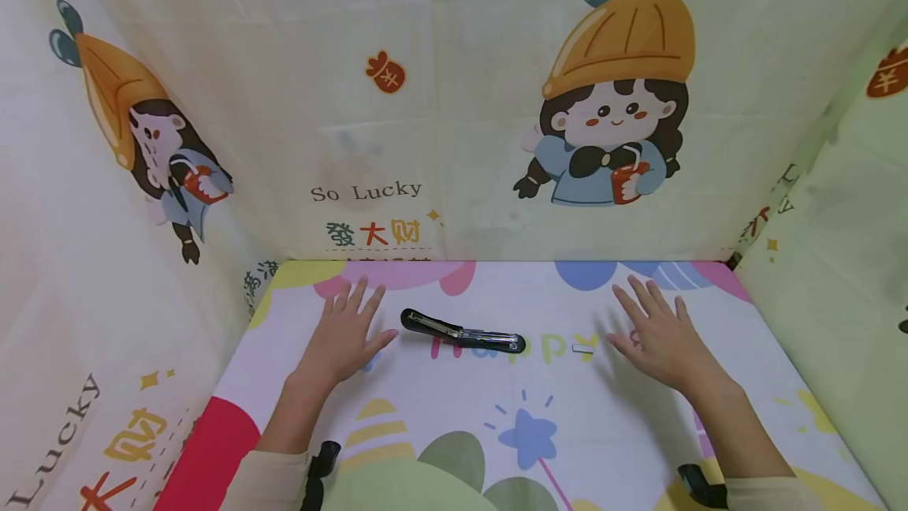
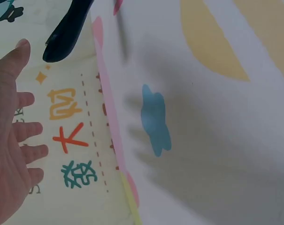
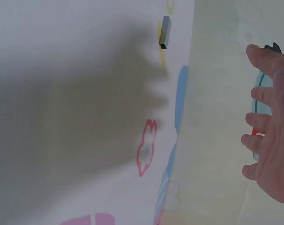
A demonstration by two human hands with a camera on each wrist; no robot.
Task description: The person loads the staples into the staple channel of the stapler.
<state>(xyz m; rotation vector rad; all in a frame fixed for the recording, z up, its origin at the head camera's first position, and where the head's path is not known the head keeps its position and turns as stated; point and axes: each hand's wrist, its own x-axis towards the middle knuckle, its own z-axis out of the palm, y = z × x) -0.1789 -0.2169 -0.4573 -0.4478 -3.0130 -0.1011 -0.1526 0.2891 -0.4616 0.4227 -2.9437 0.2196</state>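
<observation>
A black stapler lies spread wide on the table, its metal channel showing. To its right is a small strip of staples, also visible in the right wrist view as a short grey bar. My left hand hovers left of the stapler with fingers spread, holding nothing. On the other side, my right hand hovers beyond the staples, fingers spread and palm down, with nothing in it. One black end of the stapler appears near the thumb in the left wrist view.
A printed cloth with coloured shapes covers the table. Behind it stands a cream curtain with cartoon figures, and more of the same cloth closes in the left and right sides. Black straps sit around the wrists.
</observation>
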